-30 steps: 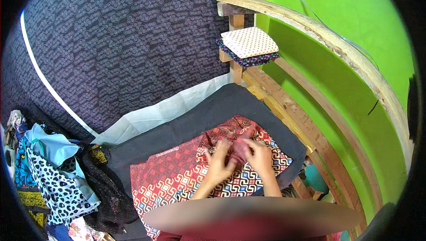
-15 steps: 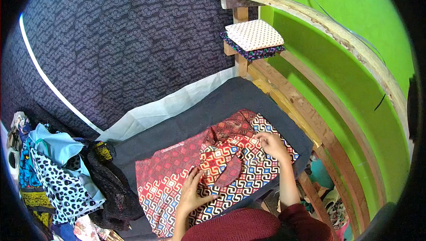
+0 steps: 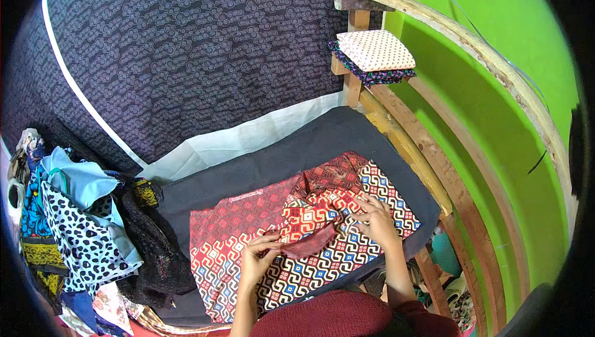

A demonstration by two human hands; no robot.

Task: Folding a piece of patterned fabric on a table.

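Note:
A patterned cloth (image 3: pixel 322 275) lies spread in front of me. It runs from dark red diamonds at its far left to white, black, blue and orange scrolls near me. On its middle rests a smaller curved dark red fabric piece (image 3: pixel 310 244), folded or turned so its plain side shows. My left hand (image 3: pixel 255 259) is closed, thumb and fingers pinching the left end of that piece. Beyond its right end, my right hand (image 3: pixel 377 222) lies on the patterned cloth with fingers apart. A gathered fold (image 3: pixel 316 185) stands up beyond both hands.
Black cloth (image 3: pixel 322 132) covers the surface underneath. Mixed fabrics, including a spotted one (image 3: pixel 87 238), are heaped at the left. Wooden rails (image 3: pixel 427 138) run along the right beside a green wall (image 3: pixel 496 2). Folded cloths (image 3: pixel 377 50) sit on a rail's far end.
My left hand has gone from lying spread on the cloth to pinching the dark red piece, whose left end has moved left. My right hand has opened and lowered onto the cloth.

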